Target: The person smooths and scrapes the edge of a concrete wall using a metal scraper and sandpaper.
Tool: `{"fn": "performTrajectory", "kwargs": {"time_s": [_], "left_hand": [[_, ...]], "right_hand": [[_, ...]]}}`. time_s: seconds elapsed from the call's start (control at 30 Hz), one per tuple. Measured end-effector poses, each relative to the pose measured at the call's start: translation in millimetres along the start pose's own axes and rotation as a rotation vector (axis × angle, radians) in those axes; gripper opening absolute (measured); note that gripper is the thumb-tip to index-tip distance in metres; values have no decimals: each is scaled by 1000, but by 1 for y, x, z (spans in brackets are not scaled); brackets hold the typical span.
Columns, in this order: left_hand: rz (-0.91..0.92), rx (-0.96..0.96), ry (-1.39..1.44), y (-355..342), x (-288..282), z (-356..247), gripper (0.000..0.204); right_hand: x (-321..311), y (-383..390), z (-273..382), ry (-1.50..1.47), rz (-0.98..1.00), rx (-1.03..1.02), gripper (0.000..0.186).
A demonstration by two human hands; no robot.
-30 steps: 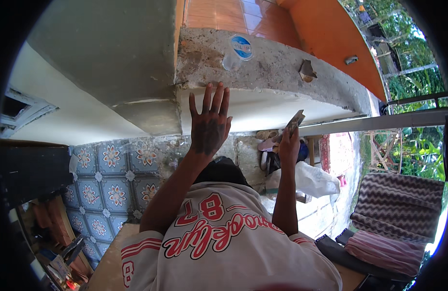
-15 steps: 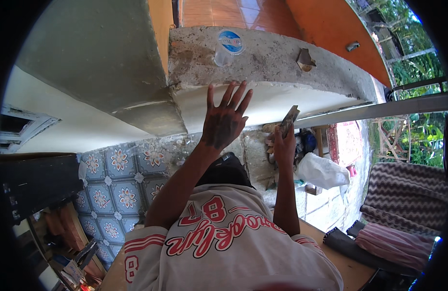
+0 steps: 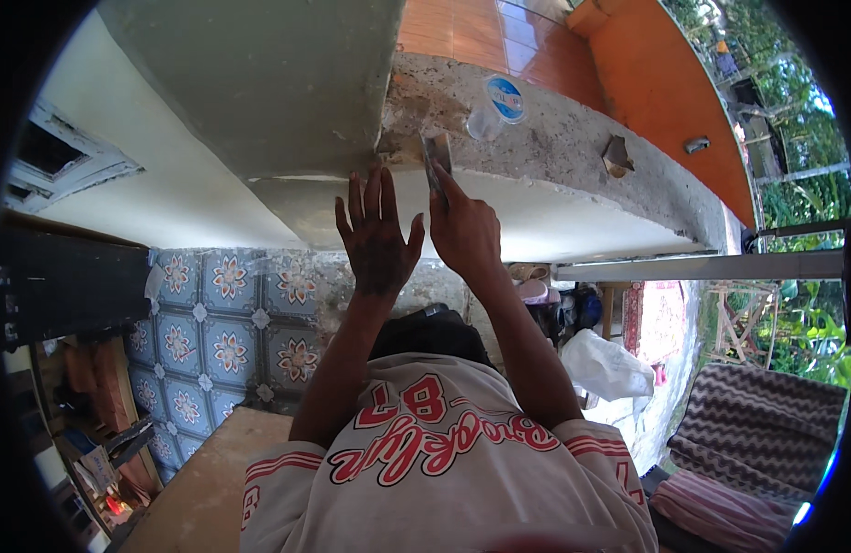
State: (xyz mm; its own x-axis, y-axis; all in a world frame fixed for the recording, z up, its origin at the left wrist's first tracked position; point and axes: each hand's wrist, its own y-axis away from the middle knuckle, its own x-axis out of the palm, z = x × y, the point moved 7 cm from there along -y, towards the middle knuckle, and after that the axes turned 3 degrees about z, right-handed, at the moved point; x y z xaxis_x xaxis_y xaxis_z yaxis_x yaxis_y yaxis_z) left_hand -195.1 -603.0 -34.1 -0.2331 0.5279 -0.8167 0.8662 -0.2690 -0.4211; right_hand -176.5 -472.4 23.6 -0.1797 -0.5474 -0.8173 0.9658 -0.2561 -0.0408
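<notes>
Grey flat tool [image 3: 436, 157] juts forward beyond the right hand [image 3: 465, 230] gripping it.

On the ledge [image 3: 559, 138], free room remains between the cup [image 3: 486, 123] and the piece [image 3: 618, 157]; the wall [image 3: 259, 88] blocks the left edge, and the blade [image 3: 436, 157] obstructs the front edge nearby.

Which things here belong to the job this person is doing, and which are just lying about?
Seemingly in use:
- flat tool, held in the right hand
- concrete ledge, near both hands

Apparently just lying about:
- plastic cup
- torn scrap
- white bag
- zigzag-patterned blanket
</notes>
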Motion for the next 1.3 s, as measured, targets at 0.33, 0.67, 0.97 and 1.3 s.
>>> {"fn": "performTrajectory", "kwargs": {"time_s": [0.33,0.67,0.97,1.3], "left_hand": [[53,77,167,-1,5,7,83],[99,251,40,-6,4,-20,75],[152,276,-73,-16,5,-45,86],[154,268,-113,-20,-1,-51,87]], "right_hand": [[15,-26,14,110,37,-37,45],[-13,5,-33,152,-150,24,43],[-48,26,-113,117,-280,257,43],[-49,32,-105,164,-224,340,50]]}}
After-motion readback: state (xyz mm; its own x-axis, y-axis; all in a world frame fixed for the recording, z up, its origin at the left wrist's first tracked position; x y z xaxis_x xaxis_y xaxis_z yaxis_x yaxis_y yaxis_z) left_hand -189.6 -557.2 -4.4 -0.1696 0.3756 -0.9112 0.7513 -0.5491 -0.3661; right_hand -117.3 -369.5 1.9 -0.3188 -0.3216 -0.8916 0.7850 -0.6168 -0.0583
